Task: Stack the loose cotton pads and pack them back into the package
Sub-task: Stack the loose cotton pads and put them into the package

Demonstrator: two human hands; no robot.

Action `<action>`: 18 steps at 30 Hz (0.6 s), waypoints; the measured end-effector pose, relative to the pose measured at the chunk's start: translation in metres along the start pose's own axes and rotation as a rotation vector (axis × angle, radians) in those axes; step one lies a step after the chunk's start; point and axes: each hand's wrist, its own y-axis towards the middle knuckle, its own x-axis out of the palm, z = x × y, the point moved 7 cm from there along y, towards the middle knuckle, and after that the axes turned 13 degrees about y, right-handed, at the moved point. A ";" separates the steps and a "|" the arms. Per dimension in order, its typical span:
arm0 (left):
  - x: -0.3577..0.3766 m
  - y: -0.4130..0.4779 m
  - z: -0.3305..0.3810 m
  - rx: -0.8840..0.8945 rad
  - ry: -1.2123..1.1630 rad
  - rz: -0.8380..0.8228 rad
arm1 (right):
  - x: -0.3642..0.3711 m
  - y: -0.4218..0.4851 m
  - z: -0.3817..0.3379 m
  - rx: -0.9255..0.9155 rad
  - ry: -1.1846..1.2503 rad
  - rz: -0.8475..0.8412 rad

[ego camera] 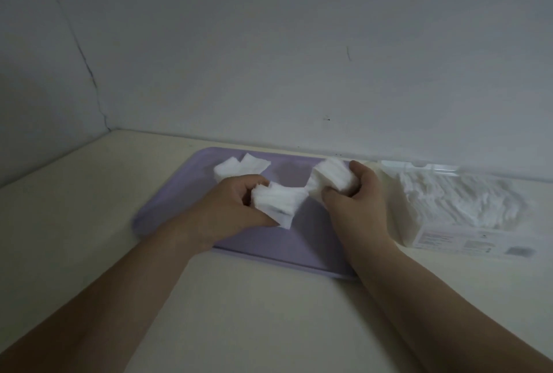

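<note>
It looks like the gathering step is in hand — each hand has closed on its own bundle of cotton pads over the lilac tray (167,217), and nothing has gone back into the package (466,208) yet. The left hand (236,208) is curled round a squared-up stack (278,203), thumb underneath and fingers over the far side, the pads' edges fanned toward the middle of the tray. The right hand (359,190) grips a second bundle (330,179), held a little higher and farther back, knuckles turned outward and the thumb pressing in from the near side. The two bundles sit just beside each other, nearly touching at their corners. A few loose pads (239,167) are left on the far left part of the tray, well apart from either hand. The package lies on the tabletop (89,208) just to the right of the tray, clear-fronted and already well filled with pads; I cannot tell where its opening is. The next move, I would guess, calls for marrying the two bundles into one even stack — soft pads splay easily, so a firm, flat squeeze matters. Both forearms reach in from the near edge, angled toward each other.
</note>
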 end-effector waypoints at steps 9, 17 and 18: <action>0.005 -0.005 -0.001 0.087 -0.113 -0.040 | 0.012 0.002 0.013 0.018 0.005 -0.150; -0.001 -0.004 -0.003 0.059 -0.124 0.065 | 0.023 0.000 0.016 0.051 0.063 -0.266; -0.001 -0.004 -0.003 0.058 -0.119 0.066 | 0.023 -0.001 0.015 0.054 0.076 -0.267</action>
